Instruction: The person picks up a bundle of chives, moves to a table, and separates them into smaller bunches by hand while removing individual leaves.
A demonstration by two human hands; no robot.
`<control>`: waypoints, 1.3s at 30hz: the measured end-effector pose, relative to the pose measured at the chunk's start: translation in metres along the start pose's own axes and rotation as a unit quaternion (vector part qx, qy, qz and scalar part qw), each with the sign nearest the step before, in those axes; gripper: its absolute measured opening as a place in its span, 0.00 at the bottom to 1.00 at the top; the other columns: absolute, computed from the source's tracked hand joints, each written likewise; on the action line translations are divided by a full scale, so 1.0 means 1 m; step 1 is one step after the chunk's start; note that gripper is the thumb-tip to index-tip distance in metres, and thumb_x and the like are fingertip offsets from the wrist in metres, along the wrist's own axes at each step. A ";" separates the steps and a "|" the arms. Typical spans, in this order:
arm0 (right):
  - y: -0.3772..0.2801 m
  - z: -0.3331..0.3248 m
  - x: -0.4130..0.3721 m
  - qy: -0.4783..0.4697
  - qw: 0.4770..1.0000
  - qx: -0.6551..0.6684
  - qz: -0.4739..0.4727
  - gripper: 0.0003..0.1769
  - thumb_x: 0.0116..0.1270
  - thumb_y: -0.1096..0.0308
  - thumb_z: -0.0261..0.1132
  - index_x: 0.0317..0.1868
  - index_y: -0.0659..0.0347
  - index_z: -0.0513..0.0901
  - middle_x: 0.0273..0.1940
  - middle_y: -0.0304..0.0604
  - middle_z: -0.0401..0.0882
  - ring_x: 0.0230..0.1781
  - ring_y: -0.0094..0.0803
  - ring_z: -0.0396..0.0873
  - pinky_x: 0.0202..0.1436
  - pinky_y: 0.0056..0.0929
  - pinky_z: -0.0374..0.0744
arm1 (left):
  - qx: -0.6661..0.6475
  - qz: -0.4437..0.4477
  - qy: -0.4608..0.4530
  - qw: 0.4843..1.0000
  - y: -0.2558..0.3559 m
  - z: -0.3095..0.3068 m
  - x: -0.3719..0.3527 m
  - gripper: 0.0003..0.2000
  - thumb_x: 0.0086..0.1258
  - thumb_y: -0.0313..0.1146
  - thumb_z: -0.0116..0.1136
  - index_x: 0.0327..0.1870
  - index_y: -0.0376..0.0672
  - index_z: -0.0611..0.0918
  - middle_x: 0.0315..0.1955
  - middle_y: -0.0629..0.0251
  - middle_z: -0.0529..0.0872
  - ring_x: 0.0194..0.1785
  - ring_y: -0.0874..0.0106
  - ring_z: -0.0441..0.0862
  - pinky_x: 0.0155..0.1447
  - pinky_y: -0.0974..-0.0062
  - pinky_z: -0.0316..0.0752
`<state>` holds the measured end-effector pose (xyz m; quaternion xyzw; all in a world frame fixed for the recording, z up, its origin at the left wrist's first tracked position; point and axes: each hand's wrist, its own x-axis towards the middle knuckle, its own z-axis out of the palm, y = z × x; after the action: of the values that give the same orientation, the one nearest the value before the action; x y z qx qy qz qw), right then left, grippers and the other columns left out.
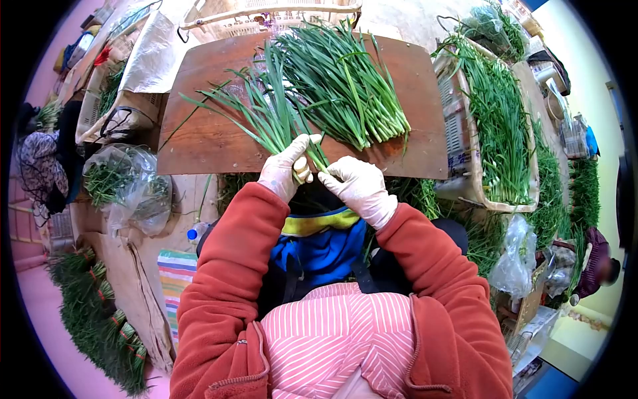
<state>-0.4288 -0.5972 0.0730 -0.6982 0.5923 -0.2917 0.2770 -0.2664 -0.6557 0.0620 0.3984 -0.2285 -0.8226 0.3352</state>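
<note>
At desk (199, 143) edge | left hand (284, 171) closed on chives (272, 123) | right hand (360, 187) pinches their ends | likely light, limp: hold pale bases

Root ends of the stalks (276, 126) are hidden inside the left hand (287, 169), which is fisted round them. Fingertips of the right hand (360, 187) meet at one stalk: pinch or just touch, can't tell. Near edge of the board (199, 143) is partly covered by both hands. The bottle (194, 233) is mostly behind the left sleeve (226, 266). The basket (266, 16) is cut by the top edge. Contents of the bag (136, 193) are hazy through plastic. A person (598, 263) at the right rim is small and partly cut off.
</note>
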 end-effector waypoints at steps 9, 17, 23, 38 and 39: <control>-0.002 -0.015 0.011 -0.132 0.860 0.420 0.259 0.14 0.63 0.57 0.61 0.35 0.61 0.81 0.29 0.31 0.81 0.25 0.13 0.72 0.25 0.12 0.64 | 0.093 0.040 -0.034 0.994 0.005 0.011 -0.007 0.19 0.71 0.43 0.45 0.54 0.41 0.77 0.20 0.72 0.75 0.22 0.81 0.69 0.26 0.83 0.62; 0.036 -0.008 -0.008 -0.240 0.920 -0.283 0.129 0.18 0.59 0.54 0.57 0.29 0.60 0.82 0.29 0.51 0.81 0.33 0.49 0.79 0.40 0.43 0.76 | -0.027 0.075 -0.034 0.996 0.024 -0.013 -0.001 0.13 0.68 0.40 0.51 0.45 0.44 0.80 0.23 0.76 0.76 0.23 0.82 0.71 0.27 0.82 0.66; 0.004 -0.038 0.013 -0.107 0.986 -0.036 0.119 0.28 0.65 0.43 0.53 0.29 0.62 0.82 0.22 0.45 0.78 0.23 0.37 0.77 0.33 0.34 0.74 | -0.043 0.040 -0.030 0.998 -0.001 -0.010 0.009 0.15 0.68 0.40 0.51 0.51 0.43 0.78 0.22 0.77 0.71 0.26 0.81 0.70 0.30 0.82 0.68; 0.007 -0.036 0.000 -0.060 0.979 -0.141 0.131 0.25 0.62 0.47 0.51 0.35 0.61 0.83 0.35 0.52 0.81 0.39 0.47 0.79 0.44 0.43 0.75 | -0.139 0.031 -0.065 0.988 -0.009 -0.021 -0.005 0.16 0.72 0.37 0.47 0.56 0.40 0.71 0.28 0.72 0.75 0.30 0.76 0.73 0.39 0.74 0.73; 0.008 -0.039 0.002 -0.067 0.987 -0.117 0.091 0.30 0.61 0.41 0.51 0.33 0.62 0.82 0.30 0.54 0.80 0.34 0.48 0.79 0.41 0.43 0.75 | -0.148 0.051 -0.071 0.985 -0.011 -0.017 -0.008 0.17 0.72 0.39 0.48 0.56 0.40 0.72 0.27 0.74 0.75 0.29 0.76 0.72 0.39 0.74 0.73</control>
<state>-0.4624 -0.6015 0.0935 -0.6870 0.6636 -0.1465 0.2573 -0.2529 -0.6442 0.0489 0.2725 -0.1478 -0.8554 0.4150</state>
